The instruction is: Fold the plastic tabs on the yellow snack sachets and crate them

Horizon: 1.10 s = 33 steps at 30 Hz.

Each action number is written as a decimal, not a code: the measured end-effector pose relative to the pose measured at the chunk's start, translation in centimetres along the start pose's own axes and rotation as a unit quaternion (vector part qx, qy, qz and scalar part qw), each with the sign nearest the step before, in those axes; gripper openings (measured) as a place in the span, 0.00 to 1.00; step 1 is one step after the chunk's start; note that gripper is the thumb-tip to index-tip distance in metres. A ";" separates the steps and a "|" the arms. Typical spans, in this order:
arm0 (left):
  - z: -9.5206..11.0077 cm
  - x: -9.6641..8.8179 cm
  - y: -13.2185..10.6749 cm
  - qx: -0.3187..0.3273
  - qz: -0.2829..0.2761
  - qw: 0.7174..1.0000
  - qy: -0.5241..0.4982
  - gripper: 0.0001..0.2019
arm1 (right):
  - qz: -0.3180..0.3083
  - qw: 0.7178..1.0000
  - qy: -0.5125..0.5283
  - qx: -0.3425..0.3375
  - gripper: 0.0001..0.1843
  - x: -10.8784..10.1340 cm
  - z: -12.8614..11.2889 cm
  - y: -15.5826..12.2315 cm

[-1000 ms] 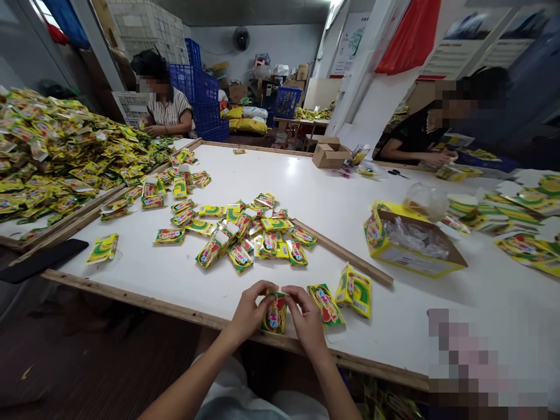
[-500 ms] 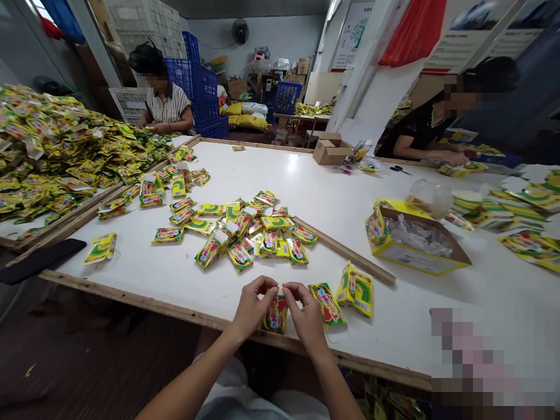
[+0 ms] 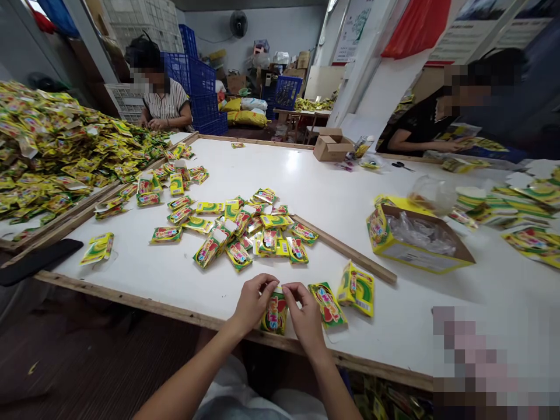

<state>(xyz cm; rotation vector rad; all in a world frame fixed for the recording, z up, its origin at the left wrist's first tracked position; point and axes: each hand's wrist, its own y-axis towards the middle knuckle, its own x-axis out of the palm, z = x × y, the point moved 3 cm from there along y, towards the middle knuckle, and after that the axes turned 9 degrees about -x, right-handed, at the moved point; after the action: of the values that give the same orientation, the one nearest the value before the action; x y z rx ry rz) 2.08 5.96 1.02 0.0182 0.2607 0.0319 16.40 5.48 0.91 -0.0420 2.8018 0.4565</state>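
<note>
Close to the table's front edge, a small green and yellow printed carton (image 3: 275,313) stands between my hands. My left hand (image 3: 256,296) pinches its top edge from the left, thumb and fingertips together. From the right, my right hand (image 3: 303,303) pinches the same top edge, with its fingertips nearly touching the left ones. Just right of my right hand lies a similar carton (image 3: 328,304), face up. Beyond it sits a yellow carton (image 3: 362,291) with a banana-like print. A loose heap of small cartons (image 3: 245,230) spreads out ahead of my hands.
A wooden strip (image 3: 345,248) lies right of the heap. Farther right stands an open display box (image 3: 411,256) holding clear plastic. A brown cardboard box (image 3: 332,146) is at the far edge. Packets (image 3: 65,151) pile high at left. Two people work across the table.
Both my hands keep their pinch on the carton's top, barely moved. The person at right has raised a printed piece in their hands. The camera view has shifted slightly.
</note>
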 end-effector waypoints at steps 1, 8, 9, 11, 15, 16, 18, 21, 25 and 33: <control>0.0 0.0 0.1 0.000 -0.005 1.000 0.001 0.11 | -0.001 1.000 0.008 0.001 0.17 0.0 0.3 -0.2; 0.3 -0.5 0.7 0.009 -0.051 0.999 0.015 0.11 | 0.004 0.999 0.040 0.005 0.15 0.2 1.4 -0.8; 0.4 -0.5 0.7 0.013 -0.056 0.998 0.021 0.11 | 0.003 0.999 0.042 0.006 0.15 0.3 1.3 -0.7; 0.5 -0.5 0.9 0.018 -0.062 0.997 0.031 0.11 | 0.002 0.999 0.042 0.010 0.15 0.3 1.0 -0.5; 0.6 -0.3 0.7 0.015 -0.048 0.999 0.020 0.11 | 0.007 0.999 0.029 0.017 0.16 0.3 0.4 -0.1; 0.6 -0.2 0.5 0.013 -0.037 0.999 0.015 0.10 | 0.009 0.999 0.027 0.016 0.16 0.3 0.3 -0.1; 0.6 -0.1 -0.1 0.008 -0.014 1.000 0.007 0.10 | 0.012 1.000 0.024 0.013 0.16 0.3 0.2 -0.2; 0.4 0.0 -1.0 -0.014 0.008 1.000 -0.018 0.09 | 0.009 1.000 0.022 0.014 0.15 0.3 0.2 -0.3; 0.0 0.4 -1.4 -0.060 0.021 0.996 -0.058 0.07 | 0.010 1.000 0.016 0.024 0.15 0.5 0.2 -0.3; -0.4 1.1 -1.9 -0.093 0.060 0.986 -0.122 0.05 | 0.023 1.000 0.015 0.011 0.15 0.3 -0.1 -0.4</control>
<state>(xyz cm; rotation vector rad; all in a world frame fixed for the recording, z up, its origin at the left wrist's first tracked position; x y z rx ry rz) 3.08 4.07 0.37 -0.1472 0.0109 0.1718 16.08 5.10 0.75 0.0200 2.8427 0.4397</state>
